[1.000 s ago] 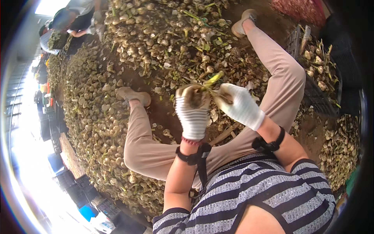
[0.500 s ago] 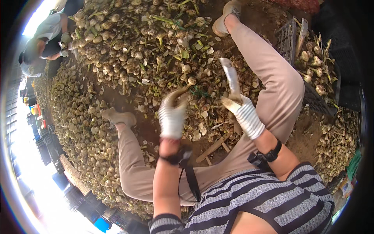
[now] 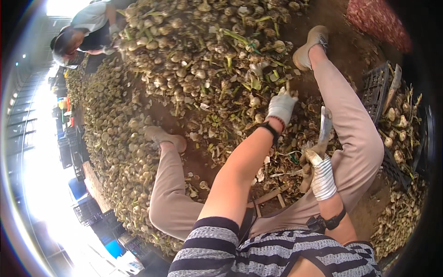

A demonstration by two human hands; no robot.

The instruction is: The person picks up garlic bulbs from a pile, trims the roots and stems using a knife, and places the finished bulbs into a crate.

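My left hand (image 3: 282, 107), in a white glove with a dark band at the wrist, reaches far forward over the near edge of the garlic pile (image 3: 198, 51). Its fingers look spread among bulbs and cut stalks, and I see nothing held in them. Close to my right thigh, my right hand (image 3: 319, 174) is closed round a knife (image 3: 325, 127). The knife's long, slightly curved metal blade points up and away from me. White wrapping covers the back of this hand, and the handle is mostly hidden in the grip. Loose garlic skins and stalk scraps (image 3: 258, 147) lie between my legs.
A black crate (image 3: 376, 90) with garlic bulbs stands beyond my right knee. A red mesh sack (image 3: 376, 23) lies at the far right. Another person (image 3: 90, 27) bends over the pile at far left. Wooden slats (image 3: 270, 196) lie before my lap.
My left hand has moved forward and right, from before my lap to the pile's edge. My right hand, still gripping the knife, sits lower toward my thigh. The view has shifted.
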